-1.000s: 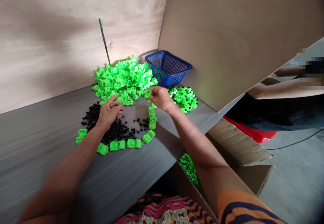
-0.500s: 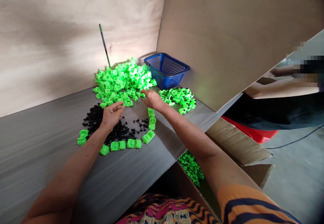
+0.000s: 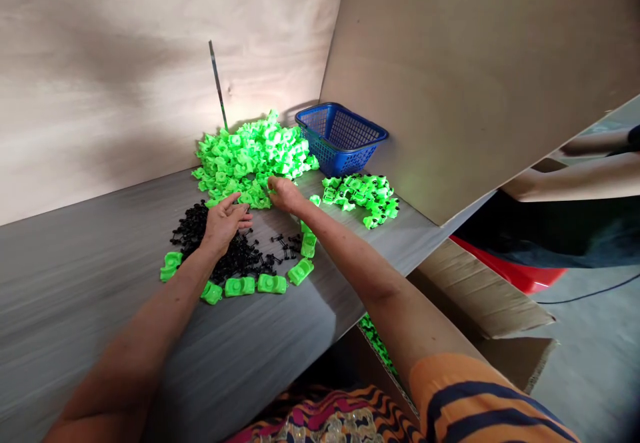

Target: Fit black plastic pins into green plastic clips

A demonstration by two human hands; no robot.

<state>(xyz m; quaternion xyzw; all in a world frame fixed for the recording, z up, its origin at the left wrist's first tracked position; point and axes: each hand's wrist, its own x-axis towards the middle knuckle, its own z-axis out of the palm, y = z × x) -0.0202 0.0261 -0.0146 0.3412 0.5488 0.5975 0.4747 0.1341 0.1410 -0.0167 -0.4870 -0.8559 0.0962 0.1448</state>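
My left hand (image 3: 226, 221) hovers over the near side of the green pile and the heap of black wheel axles (image 3: 235, 256). Its fingers are stretched out and apart, with nothing visible in them. At the front edge of a large pile of green plastic toy car bodies (image 3: 240, 156), my right hand (image 3: 285, 196) has its fingers curled together; what they hold, if anything, is hidden. Single green toy car bodies (image 3: 273, 284) lie in a curved row around the axles. To the right sits a smaller heap of green cars with black wheels (image 3: 360, 193).
A blue plastic basket (image 3: 343, 143) stands in the corner against the wooden panels (image 3: 450, 83). Below the table edge, a cardboard box (image 3: 450, 276) holds more green pieces. A co-worker's arm (image 3: 565, 179) shows beyond the right panel, above a red container (image 3: 525, 273).
My right hand has moved left along the pile's front edge, and its fingers have closed in. My left hand's fingers have spread a little. A green car body now shows at the row's far end.
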